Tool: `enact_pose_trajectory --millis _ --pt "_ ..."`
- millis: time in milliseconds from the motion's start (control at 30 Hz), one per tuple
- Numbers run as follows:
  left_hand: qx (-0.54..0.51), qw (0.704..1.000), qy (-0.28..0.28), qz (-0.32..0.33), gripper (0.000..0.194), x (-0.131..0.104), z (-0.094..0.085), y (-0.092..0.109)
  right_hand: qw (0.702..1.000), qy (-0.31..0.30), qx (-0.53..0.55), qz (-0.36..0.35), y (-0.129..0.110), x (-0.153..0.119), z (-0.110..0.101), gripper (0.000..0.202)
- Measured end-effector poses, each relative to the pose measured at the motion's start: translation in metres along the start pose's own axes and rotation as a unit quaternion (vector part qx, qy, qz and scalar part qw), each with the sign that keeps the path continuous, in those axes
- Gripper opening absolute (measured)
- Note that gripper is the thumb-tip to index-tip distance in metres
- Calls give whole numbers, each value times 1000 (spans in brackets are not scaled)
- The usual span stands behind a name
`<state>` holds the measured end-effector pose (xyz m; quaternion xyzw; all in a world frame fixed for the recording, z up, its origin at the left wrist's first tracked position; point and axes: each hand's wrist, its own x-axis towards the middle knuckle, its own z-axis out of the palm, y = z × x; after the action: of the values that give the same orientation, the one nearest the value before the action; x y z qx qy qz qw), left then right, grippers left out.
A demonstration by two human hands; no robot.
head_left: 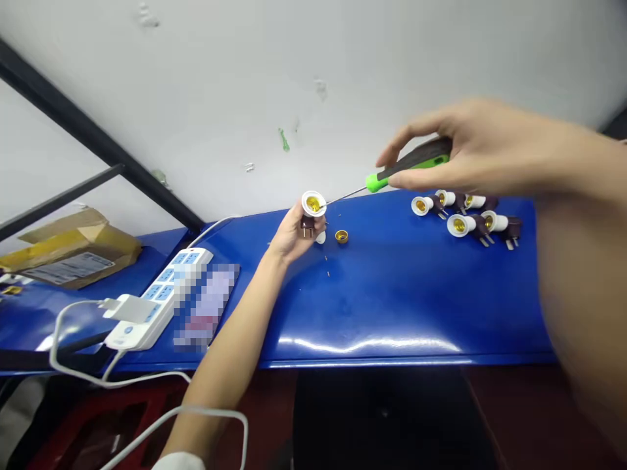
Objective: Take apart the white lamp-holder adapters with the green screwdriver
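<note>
My left hand (pixel 292 236) grips a plug-in bulb socket (pixel 313 204) above the blue bench. Its white rim and brass-coloured inside face up, and two plug pins stick out below. A screwdriver (pixel 411 163) with a green and black handle is in my right hand (pixel 455 150), the fingers wrapped loosely around the handle. The metal shaft reaches left, its tip at the socket's opening; how deep it goes I cannot tell. On the bench beside my left hand lies a brass-coloured ring (pixel 341 236). A few tiny pieces (pixel 327 266) lie in front of it.
Several bulb sockets with plugs (pixel 460 226) lie at the right of the blue bench (pixel 392 294). A white power strip (pixel 159 297) with a charger and cable stands at left, beside a blurred-out flat object (pixel 208 307). Farther left is an opened cardboard package (pixel 73 251). A wall rises behind.
</note>
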<state>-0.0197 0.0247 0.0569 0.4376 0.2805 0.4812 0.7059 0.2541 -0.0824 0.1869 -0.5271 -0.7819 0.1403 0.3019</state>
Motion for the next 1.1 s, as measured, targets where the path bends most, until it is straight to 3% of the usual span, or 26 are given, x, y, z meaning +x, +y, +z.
enact_pose_trajectory --millis 133,267,500,700,900,1100 --pt "-41 999 -20 0 27 -5 -5 4 993 112 3 -25 -20 0 -18 26" --pt "-79 997 -6 -13 19 -9 -5 7 972 213 9 -96 -37 -9 -11 23" --pt "-106 994 -19 -14 15 -11 -3 6 976 179 -37 -114 -59 -13 13 12" --pt "-108 994 -19 -23 15 -13 -1 4 976 129 -61 -166 -60 -2 29 11" --pt "-108 993 -36 -15 16 -13 -1 3 961 122 -69 -240 -59 -1 34 13" --pt "-117 993 -14 -25 15 -12 0 2 966 126 -73 -215 -58 -2 37 11"
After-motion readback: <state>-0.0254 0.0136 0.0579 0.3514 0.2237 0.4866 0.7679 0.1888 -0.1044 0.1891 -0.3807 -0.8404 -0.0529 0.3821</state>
